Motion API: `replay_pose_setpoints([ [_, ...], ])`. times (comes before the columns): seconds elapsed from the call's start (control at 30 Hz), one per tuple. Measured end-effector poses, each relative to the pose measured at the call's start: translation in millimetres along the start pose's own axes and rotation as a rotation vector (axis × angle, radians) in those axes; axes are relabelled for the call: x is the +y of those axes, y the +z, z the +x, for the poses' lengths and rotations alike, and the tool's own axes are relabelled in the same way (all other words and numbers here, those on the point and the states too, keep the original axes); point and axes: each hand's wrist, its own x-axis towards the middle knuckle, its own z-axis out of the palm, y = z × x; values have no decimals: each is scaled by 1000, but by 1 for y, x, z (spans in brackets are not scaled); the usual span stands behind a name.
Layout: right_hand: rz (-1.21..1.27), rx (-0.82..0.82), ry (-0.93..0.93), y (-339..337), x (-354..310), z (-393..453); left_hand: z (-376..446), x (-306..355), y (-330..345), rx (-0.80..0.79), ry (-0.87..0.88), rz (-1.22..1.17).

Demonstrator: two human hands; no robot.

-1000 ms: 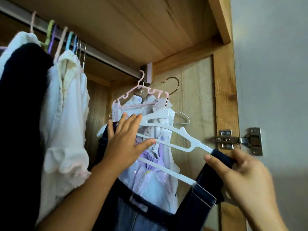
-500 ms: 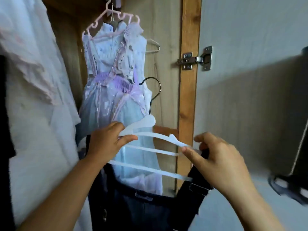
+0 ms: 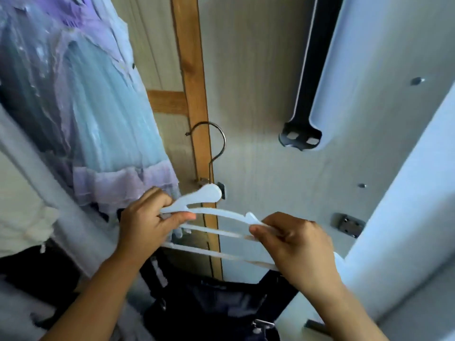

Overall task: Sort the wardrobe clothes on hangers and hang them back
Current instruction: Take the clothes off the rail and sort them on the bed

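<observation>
At far left I see a pale blue dress [image 3: 98, 114] hanging in the wardrobe, its purple frill just above my left hand [image 3: 145, 225]. That hand's grip is closed on the left end of the white hanger [image 3: 211, 210], thumb on top. The hanger's metal hook [image 3: 214, 141] rises in front of the wooden frame [image 3: 189, 70]. My right hand [image 3: 295, 244] pinches the hanger's right shoulder. Dark overalls [image 3: 216, 306] hang from the hanger below both hands.
</observation>
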Motion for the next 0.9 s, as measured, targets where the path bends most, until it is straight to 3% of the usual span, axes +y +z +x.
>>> replay_pose_setpoints([
  [0.27, 54, 73, 461, -59, 64, -67, 1, 86, 77, -169, 118, -269],
  [0.47, 12, 277, 679, -106, 88, -122, 9, 153, 148, -290, 339, -579],
  [0.7, -132, 533, 1025, -137, 74, -192, -7, 233, 205, -625, 589, -1048],
  [0.9, -285, 764, 1233, -160, 56, -225, -17, 317, 229, -680, 781, -1162],
])
